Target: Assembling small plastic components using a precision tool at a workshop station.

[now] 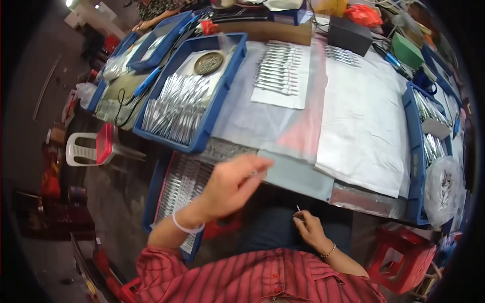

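Note:
My left hand (233,183) is raised over the near edge of the table, slightly blurred. Its thumb and fingers are pinched together on something small and greyish that I cannot make out. Lower down, above my lap, my right hand (310,229) is closed, with a thin pale stick (298,208) poking up from its fingertips. Beyond my left hand, a blue tray (218,117) holds a heap of slim shiny metal pieces (178,108) and a round dish of small parts (208,63). A row of similar metal pieces (277,69) lies on white paper farther back.
A white cloth (361,126) covers the table's right part. Beside it, a blue bin (415,151) holds metal pieces, with a clear bag (443,192) at its near end. Another filled tray (174,199) sits below table height at left. Red stools (404,260) stand nearby; another person (156,11) is far left.

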`<act>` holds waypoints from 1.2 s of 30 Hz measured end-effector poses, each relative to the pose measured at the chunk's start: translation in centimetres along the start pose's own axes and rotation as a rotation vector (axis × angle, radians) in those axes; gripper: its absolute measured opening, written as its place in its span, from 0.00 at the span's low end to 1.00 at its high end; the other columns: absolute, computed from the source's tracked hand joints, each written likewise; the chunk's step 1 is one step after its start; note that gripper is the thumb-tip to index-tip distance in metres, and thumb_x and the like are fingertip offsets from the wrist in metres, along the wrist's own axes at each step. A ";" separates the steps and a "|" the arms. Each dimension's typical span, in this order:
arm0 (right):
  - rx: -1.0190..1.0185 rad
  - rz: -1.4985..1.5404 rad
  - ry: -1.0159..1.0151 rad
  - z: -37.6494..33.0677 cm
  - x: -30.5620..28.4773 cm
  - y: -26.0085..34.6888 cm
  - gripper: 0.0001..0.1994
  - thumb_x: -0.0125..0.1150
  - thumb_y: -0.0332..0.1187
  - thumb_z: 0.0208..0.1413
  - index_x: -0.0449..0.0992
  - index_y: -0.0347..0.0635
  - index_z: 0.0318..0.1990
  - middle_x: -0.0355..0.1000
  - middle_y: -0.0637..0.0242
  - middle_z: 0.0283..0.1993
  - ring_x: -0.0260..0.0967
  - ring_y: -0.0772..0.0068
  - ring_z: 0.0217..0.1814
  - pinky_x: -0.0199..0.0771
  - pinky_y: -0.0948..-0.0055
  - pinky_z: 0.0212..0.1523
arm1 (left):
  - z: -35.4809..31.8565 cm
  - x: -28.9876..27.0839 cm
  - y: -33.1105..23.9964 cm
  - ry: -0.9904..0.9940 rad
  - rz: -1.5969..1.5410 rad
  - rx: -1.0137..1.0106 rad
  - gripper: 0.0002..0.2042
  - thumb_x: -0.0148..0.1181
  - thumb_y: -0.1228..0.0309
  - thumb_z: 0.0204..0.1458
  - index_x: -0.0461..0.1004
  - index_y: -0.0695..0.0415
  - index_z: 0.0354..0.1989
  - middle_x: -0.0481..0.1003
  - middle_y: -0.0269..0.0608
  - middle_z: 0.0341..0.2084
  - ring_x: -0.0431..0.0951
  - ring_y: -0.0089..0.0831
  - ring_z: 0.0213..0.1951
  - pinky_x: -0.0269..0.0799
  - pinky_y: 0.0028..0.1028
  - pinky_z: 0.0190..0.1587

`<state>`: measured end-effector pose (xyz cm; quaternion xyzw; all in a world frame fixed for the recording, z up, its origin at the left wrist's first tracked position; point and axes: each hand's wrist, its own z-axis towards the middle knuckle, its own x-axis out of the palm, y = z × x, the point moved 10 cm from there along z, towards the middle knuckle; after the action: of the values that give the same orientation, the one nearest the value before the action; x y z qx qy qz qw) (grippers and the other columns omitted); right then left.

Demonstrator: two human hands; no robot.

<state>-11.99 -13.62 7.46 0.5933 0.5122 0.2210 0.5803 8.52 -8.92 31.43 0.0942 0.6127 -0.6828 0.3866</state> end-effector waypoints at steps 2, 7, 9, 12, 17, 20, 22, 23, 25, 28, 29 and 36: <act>0.069 0.027 0.022 0.1 -0.2 -0.6 0.11 0.57 0.34 0.58 0.74 0.36 0.41 0.75 0.51 0.32 0.76 0.54 0.34 0.73 0.66 0.33 | 5.1 -0.3 0.9 -0.026 0.071 0.110 0.10 0.56 0.79 0.52 0.75 0.65 0.42 0.77 0.48 0.34 0.79 0.38 0.38 0.73 0.28 0.40; 0.073 0.078 0.007 0.5 -0.5 -1.5 0.14 0.58 0.38 0.57 0.76 0.35 0.41 0.74 0.52 0.29 0.74 0.56 0.29 0.71 0.66 0.30 | 15.4 0.9 6.8 -0.066 0.388 0.274 0.08 0.58 0.77 0.48 0.74 0.63 0.38 0.76 0.47 0.31 0.76 0.44 0.35 0.71 0.35 0.39; 0.109 0.100 0.008 0.5 -0.8 -1.7 0.15 0.58 0.40 0.57 0.76 0.36 0.42 0.74 0.52 0.28 0.74 0.56 0.28 0.71 0.66 0.30 | 17.5 3.3 8.9 0.052 0.809 0.376 0.07 0.58 0.75 0.47 0.72 0.60 0.34 0.75 0.44 0.30 0.76 0.42 0.36 0.68 0.37 0.39; 0.115 0.084 0.020 0.4 -1.3 -1.7 0.14 0.57 0.40 0.57 0.76 0.37 0.41 0.71 0.51 0.25 0.71 0.54 0.25 0.69 0.63 0.28 | 18.6 5.1 11.0 0.143 0.999 0.404 0.04 0.56 0.74 0.46 0.70 0.56 0.31 0.73 0.41 0.29 0.75 0.40 0.36 0.66 0.37 0.40; 0.038 0.093 -0.010 0.3 -1.8 -2.4 0.13 0.57 0.39 0.57 0.75 0.37 0.40 0.69 0.52 0.23 0.67 0.53 0.22 0.66 0.61 0.26 | 18.8 8.0 10.8 0.190 1.118 0.554 0.02 0.52 0.75 0.46 0.68 0.54 0.29 0.72 0.38 0.26 0.75 0.35 0.34 0.66 0.35 0.40; -0.037 0.084 -0.052 0.4 -1.7 -1.9 0.13 0.57 0.38 0.57 0.75 0.37 0.40 0.70 0.53 0.23 0.68 0.54 0.22 0.66 0.61 0.26 | 18.2 8.2 10.5 0.181 1.186 0.624 0.02 0.52 0.73 0.46 0.70 0.53 0.28 0.74 0.36 0.27 0.76 0.32 0.32 0.65 0.32 0.39; -0.004 0.059 -0.016 0.5 -1.3 -1.2 0.12 0.58 0.38 0.57 0.76 0.37 0.39 0.73 0.55 0.25 0.71 0.57 0.25 0.70 0.65 0.28 | 16.9 6.8 10.8 0.167 1.194 0.588 0.02 0.52 0.73 0.47 0.70 0.53 0.29 0.74 0.36 0.27 0.76 0.32 0.33 0.65 0.32 0.40; 0.030 0.095 -0.027 0.6 -1.1 -1.7 0.11 0.59 0.36 0.56 0.76 0.36 0.38 0.71 0.60 0.24 0.67 0.68 0.24 0.67 0.70 0.26 | 16.3 6.0 9.9 0.078 1.124 0.636 0.04 0.51 0.73 0.47 0.71 0.54 0.31 0.74 0.36 0.26 0.76 0.32 0.32 0.65 0.32 0.40; 0.068 0.122 -0.059 0.4 -1.0 -2.9 0.09 0.61 0.33 0.56 0.76 0.35 0.37 0.70 0.68 0.23 0.62 0.82 0.24 0.64 0.78 0.25 | 15.1 5.3 6.5 -0.061 1.004 0.623 0.09 0.52 0.74 0.46 0.73 0.56 0.36 0.74 0.39 0.25 0.76 0.34 0.30 0.67 0.31 0.38; 0.059 0.165 -0.122 0.1 -1.5 -2.6 0.05 0.60 0.27 0.56 0.75 0.37 0.38 0.69 0.74 0.27 0.61 0.87 0.26 0.61 0.82 0.25 | 8.8 4.7 1.1 -0.304 0.440 0.550 0.08 0.54 0.75 0.47 0.73 0.60 0.35 0.75 0.46 0.26 0.76 0.44 0.29 0.71 0.38 0.33; 0.045 0.159 -0.121 0.0 -1.2 -2.6 0.05 0.60 0.28 0.56 0.74 0.37 0.38 0.68 0.75 0.27 0.60 0.87 0.26 0.60 0.83 0.24 | 5.9 5.3 0.6 -0.301 0.261 0.443 0.08 0.54 0.77 0.46 0.73 0.61 0.36 0.75 0.48 0.27 0.76 0.44 0.29 0.72 0.38 0.34; 0.204 0.327 0.008 -1.0 0.7 -1.0 0.04 0.56 0.27 0.59 0.70 0.38 0.40 0.65 0.76 0.28 0.56 0.89 0.24 0.54 0.86 0.22 | -12.3 14.8 6.7 0.027 -0.901 -0.539 0.11 0.53 0.74 0.56 0.70 0.64 0.46 0.75 0.38 0.31 0.76 0.22 0.31 0.73 0.25 0.35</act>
<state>-12.95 -12.70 6.51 0.7235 0.4312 0.2615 0.4713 -1.55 -3.55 14.53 -0.2726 0.7513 -0.5983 0.0574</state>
